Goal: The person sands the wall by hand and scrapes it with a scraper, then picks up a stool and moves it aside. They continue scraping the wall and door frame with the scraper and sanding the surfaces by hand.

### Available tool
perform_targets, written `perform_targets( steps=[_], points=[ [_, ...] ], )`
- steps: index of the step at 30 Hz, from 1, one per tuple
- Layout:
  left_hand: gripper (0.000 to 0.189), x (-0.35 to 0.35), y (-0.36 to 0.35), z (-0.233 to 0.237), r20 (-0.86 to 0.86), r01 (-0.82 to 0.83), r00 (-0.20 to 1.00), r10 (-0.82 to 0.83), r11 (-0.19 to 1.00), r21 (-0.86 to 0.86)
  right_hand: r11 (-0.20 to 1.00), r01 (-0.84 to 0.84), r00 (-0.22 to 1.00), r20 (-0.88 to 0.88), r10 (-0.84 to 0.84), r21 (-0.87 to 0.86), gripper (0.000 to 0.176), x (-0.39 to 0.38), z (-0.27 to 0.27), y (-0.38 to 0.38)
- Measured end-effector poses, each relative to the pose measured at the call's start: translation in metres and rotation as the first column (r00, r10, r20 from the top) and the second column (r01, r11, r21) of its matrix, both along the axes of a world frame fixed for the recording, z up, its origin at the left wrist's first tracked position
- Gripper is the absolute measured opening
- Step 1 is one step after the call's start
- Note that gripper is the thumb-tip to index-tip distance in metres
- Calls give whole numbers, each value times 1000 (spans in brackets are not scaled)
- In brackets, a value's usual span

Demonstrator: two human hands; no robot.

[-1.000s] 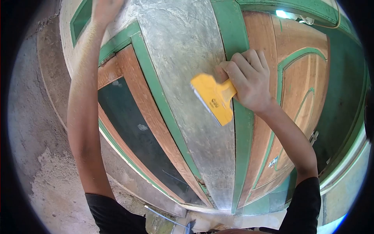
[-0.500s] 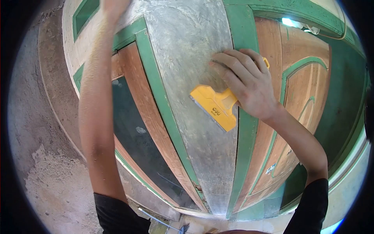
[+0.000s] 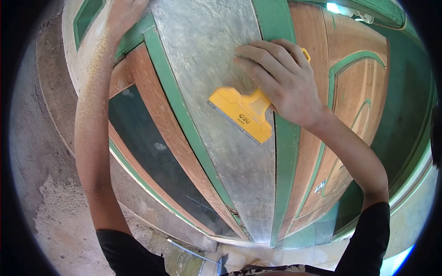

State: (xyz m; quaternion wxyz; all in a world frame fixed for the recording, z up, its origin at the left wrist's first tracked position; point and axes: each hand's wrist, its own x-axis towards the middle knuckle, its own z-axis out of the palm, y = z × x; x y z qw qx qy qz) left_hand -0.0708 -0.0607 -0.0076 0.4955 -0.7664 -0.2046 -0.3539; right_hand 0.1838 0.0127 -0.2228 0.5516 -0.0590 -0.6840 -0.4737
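Observation:
A yellow scraper [image 3: 241,112] with a wide, dark-edged blade lies against the grey plastered wall strip [image 3: 207,55]. My right hand [image 3: 287,78] is wrapped round its handle, whose yellow end shows beyond the fingers. The blade is tilted, its edge facing down and to the left. My left hand [image 3: 126,14] is raised at the top edge of the view, near the upper left of the grey strip; its fingertips are cut off by the frame, so what it touches or holds is hidden.
Green frames [image 3: 177,106] border the grey strip on both sides. A dark window pane [image 3: 147,142] in a wooden frame stands at left, a panelled wooden door [image 3: 359,92] at right. A light [image 3: 340,9] shines at the top right. Rough concrete [image 3: 60,207] is at lower left.
The scraper and my right hand have shifted left and slightly up in the view. My left hand and forearm have moved left and down, showing more of the hand. The whole view has shifted a little.

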Motion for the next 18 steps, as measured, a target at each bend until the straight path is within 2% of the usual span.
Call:
perform_targets(
  steps=[1, 2, 4, 5, 7, 10, 11, 14, 18],
  points=[
    [13, 2, 3, 0, 62, 119, 992, -107, 961, -251, 1000, 3, 1000, 4, -3, 0, 33, 0, 0, -1],
    [13, 4, 7, -4, 68, 126, 991, -112, 957, -263, 1000, 8, 1000, 7, -8, -3, 34, 1, -1, -2],
    [25, 5, 18, -6, -36, 142, 988, -149, 979, -148, 1000, 26, 1000, 15, -27, 6, 33, 2, 1, -1],
    [25, 3, 22, -5, -39, 149, 987, -157, 977, -154, 999, 34, 999, 20, -34, 13, 33, 2, -1, -1],
    [37, -4, 23, 3, -202, -135, 965, 164, 979, 150, 999, 40, 999, 15, -41, 22, 33, 2, 0, 0],
    [45, 0, 20, -11, -179, -123, 974, 141, 987, 107, 999, 39, 999, 24, -39, 18, 33, 1, 0, 0],
    [51, 6, 13, -16, -166, -179, 966, 200, 974, 137, 999, 37, 999, 26, -37, 0, 33, 1, 0, -1],
    [56, 7, 18, -13, -135, -221, 959, 248, 957, 188, 999, 32, 999, 29, -32, 1, 34, 2, 2, -3],
    [59, 19, 20, -15, -74, -210, 971, 226, 961, 182, 998, 58, 998, 35, -57, -16, 35, 2, 0, -3]
  ],
)
